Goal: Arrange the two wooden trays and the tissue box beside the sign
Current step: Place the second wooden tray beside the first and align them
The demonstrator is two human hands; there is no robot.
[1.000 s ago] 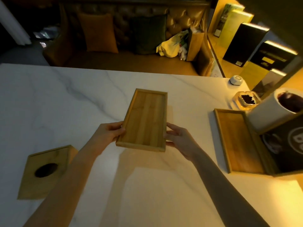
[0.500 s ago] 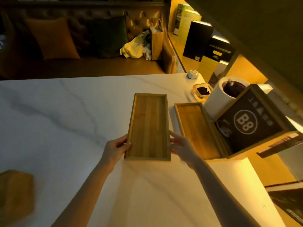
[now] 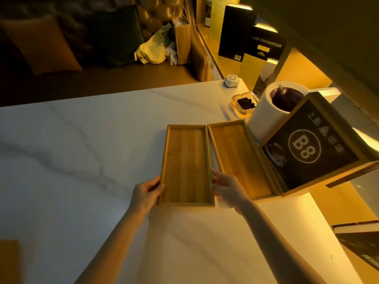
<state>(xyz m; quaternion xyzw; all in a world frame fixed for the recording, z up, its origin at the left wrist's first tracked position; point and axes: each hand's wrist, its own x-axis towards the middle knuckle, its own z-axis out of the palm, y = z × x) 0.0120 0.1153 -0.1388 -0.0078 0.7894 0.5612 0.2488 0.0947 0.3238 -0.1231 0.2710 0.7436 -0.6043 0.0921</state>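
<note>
Two long wooden trays lie side by side on the white marble table [image 3: 82, 160]. The left tray [image 3: 186, 165] is held at its near end by my left hand [image 3: 146, 194] on the left rim and my right hand [image 3: 227, 188] on the right rim. The right tray [image 3: 238, 156] sits against the wooden-framed black "B8" sign [image 3: 311, 148], and my right hand covers its near left corner. Only a corner of the wooden tissue box [image 3: 8, 261] shows at the bottom left edge.
Behind the sign stand a white cylinder with a dark inside [image 3: 274, 107], a glass ashtray [image 3: 245, 104] and a small white puck [image 3: 231, 80]. A sofa with cushions and a yellow bag [image 3: 152, 50] lies beyond the far table edge. Dark boxes line the right ledge.
Both hands carried the left tray rightward and set it down next to the tray by the sign. The view swung right, so the tissue box slid almost out of frame.
</note>
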